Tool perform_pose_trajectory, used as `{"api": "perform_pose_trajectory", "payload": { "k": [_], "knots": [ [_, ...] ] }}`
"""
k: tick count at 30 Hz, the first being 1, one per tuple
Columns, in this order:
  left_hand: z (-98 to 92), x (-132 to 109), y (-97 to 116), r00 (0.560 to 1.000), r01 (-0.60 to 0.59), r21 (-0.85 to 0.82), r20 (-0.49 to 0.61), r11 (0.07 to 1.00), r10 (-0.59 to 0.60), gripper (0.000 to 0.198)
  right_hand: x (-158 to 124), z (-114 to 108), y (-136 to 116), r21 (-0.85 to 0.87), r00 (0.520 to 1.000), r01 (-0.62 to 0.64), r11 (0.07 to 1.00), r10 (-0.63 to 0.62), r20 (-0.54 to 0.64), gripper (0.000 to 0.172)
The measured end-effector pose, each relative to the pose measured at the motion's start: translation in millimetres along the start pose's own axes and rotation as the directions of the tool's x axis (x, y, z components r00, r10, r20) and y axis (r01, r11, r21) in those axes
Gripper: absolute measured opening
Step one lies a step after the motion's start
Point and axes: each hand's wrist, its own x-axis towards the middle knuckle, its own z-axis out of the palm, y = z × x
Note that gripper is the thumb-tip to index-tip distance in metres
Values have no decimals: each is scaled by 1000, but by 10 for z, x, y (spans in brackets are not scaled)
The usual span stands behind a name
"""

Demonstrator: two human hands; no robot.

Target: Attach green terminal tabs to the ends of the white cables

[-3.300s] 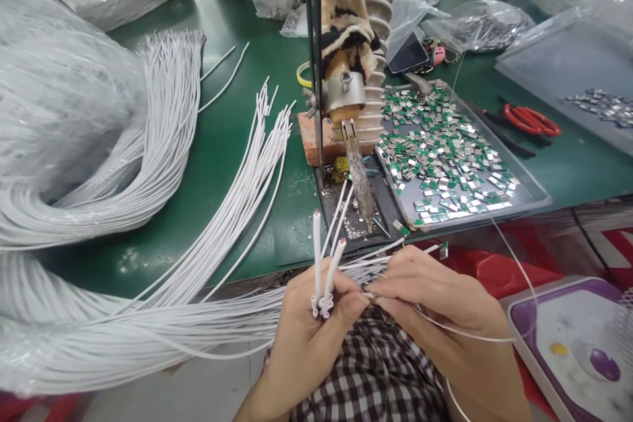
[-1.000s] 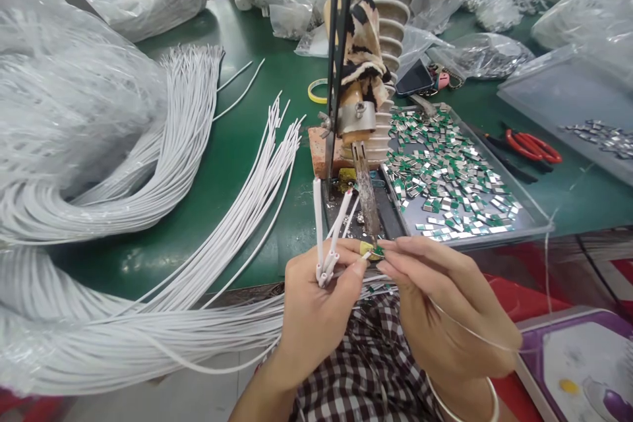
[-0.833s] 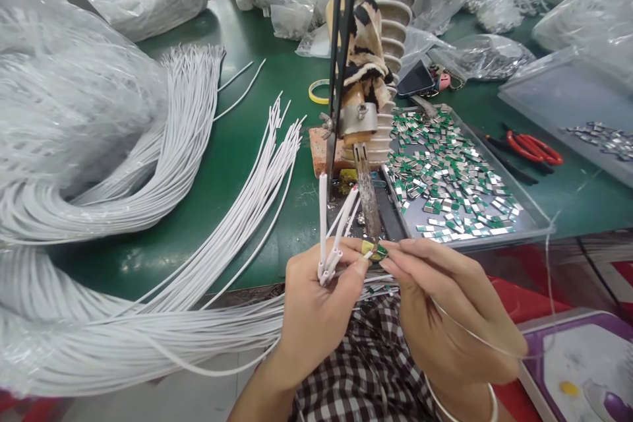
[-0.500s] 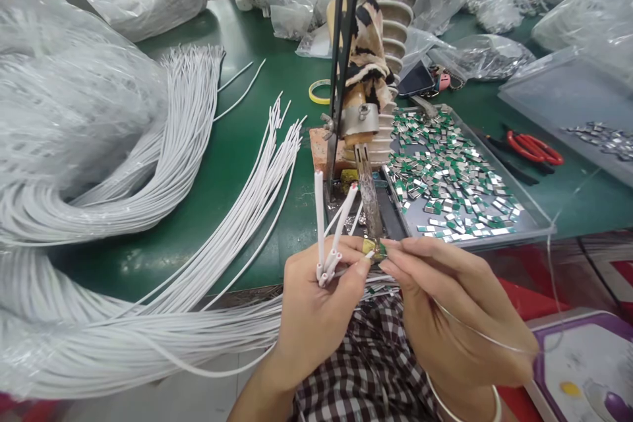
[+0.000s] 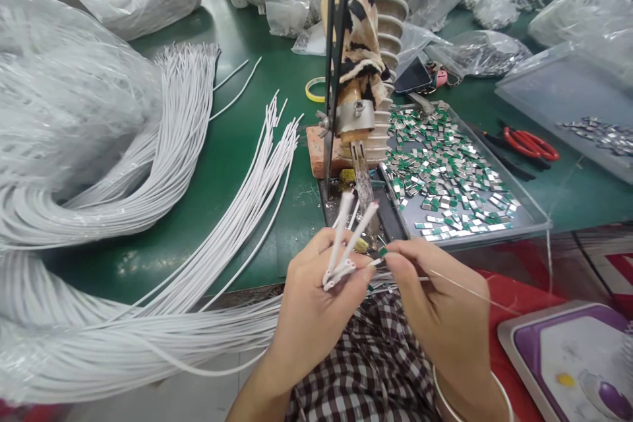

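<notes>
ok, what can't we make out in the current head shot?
All in the head view:
Whether the cable end is joined to the green board: too small, partly covered by the right hand.
Tips of the white cables in the left hand: blurred.
Lower metal rod: partly hidden behind those cables.
Plastic bag: contents veiled by its film, cut off by left edge.
White-and-purple device: cut off by right edge.

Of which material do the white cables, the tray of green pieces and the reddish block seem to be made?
White cables: probably matt plastic, smooth and bending.
Tray: likely clear, glossy plastic, with transparent walls.
Reddish block: perhaps matt brick, rough and speckled.
</notes>
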Motion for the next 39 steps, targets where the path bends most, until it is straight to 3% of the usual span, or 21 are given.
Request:
{"api": "perform_pose_trajectory", "payload": {
  "k": [4, 9, 11, 14, 17, 19, 22, 30, 39],
  "knots": [
    [7, 4, -20, 992, 98, -46, 83, 994, -94, 19, 26, -3, 8, 93, 997, -58, 994, 53, 57, 15],
    [43, -2, 1, 991, 122, -211, 75, 970, -109, 20, 12, -13, 17, 224, 975, -198, 954, 168, 148, 11],
    [48, -2, 11, 989, 147, -235, 49, 961, -140, 20, -22, 8, 20, 221, 982, -177, 959, 157, 101, 14],
    [40, 7, 19, 982, 180, -258, -7, 949, -188, 20, -94, 70, 30, 144, 986, -95, 985, 112, -120, 16],
    [30, 30, 27, 984, 158, -274, -38, 949, -175, 19, -128, 118, 30, 54, 965, 54, 997, -39, -259, 17],
    [28, 48, 34, 985, 146, -280, -49, 949, -166, 19, -113, 127, 18, 3, 953, 138, 990, -132, -272, 18],
    [31, 71, 46, 983, 150, -287, -64, 946, -175, 18, -72, 121, -6, -71, 944, 167, 983, -180, -275, 20],
    [38, 81, 49, 983, 127, -305, -88, 944, -161, 16, -91, 93, -28, -135, 945, 166, 977, -197, -262, 24],
    [-6, 40, 0, 982, 183, -352, 12, 918, -191, 18, -83, 73, -49, -45, 956, 170, 984, -175, -233, 19]
  ]
}}
